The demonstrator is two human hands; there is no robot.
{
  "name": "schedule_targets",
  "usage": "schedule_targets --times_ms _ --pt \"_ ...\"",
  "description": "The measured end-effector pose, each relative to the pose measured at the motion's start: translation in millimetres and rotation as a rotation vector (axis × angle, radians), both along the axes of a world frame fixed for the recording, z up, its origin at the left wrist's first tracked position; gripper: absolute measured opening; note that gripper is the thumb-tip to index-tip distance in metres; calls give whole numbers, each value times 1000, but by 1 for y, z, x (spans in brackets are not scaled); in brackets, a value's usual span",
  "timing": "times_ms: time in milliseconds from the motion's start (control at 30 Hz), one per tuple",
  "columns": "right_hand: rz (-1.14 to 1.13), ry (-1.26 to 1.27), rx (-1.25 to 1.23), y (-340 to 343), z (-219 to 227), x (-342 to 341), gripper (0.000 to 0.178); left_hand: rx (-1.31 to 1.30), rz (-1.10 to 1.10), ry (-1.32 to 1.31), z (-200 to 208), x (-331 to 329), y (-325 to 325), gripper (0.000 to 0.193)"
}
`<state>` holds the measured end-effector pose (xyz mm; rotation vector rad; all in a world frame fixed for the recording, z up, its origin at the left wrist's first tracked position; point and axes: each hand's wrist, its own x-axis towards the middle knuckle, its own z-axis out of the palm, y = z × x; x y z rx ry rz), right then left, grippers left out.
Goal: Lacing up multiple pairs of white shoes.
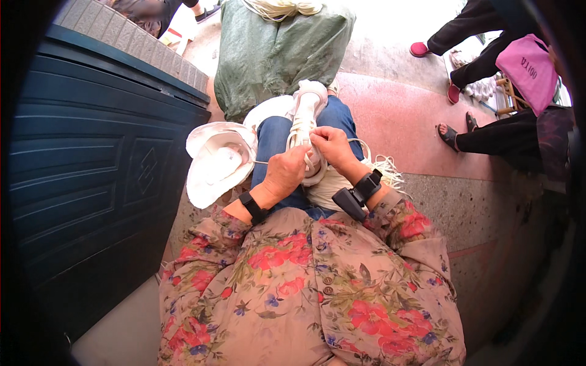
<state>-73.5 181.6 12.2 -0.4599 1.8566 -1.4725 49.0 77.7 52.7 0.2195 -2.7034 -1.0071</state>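
Note:
Across my lap lies a long white piece with a rounded far end [311, 94], pale cord running along and around it. My left hand [285, 171] is closed at its near part, pinching the cream cord [300, 129]. Close beside it, my right hand [334, 146] pinches the same cord between thumb and fingertips. The exact spot of each pinch is partly hidden by the fingers. A loose bundle of cream cords [386, 171] spills by my right thigh. Left of my knees sits an open white bag-like holder [221, 161] with a white lump inside.
A large green woven sack [281, 55] stands ahead, with a pale cord bundle [284, 7] on top. The dark blue panelled door [91, 158] is close on my left. Several people's legs [488, 134] and a pink cloth bag [530, 70] are at the right.

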Motion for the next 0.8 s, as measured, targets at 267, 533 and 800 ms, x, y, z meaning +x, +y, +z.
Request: schedule_targets --times_ms 267,533,800 --pt "126 432 -99 -7 17 8 20 163 64 66 2 -4 -6 26" --pt "18 -37 -108 -11 14 4 22 667 317 -239 -3 -23 -42 24" --pt "33 30 -90 -7 5 3 17 205 92 -98 -22 -33 -55 20"
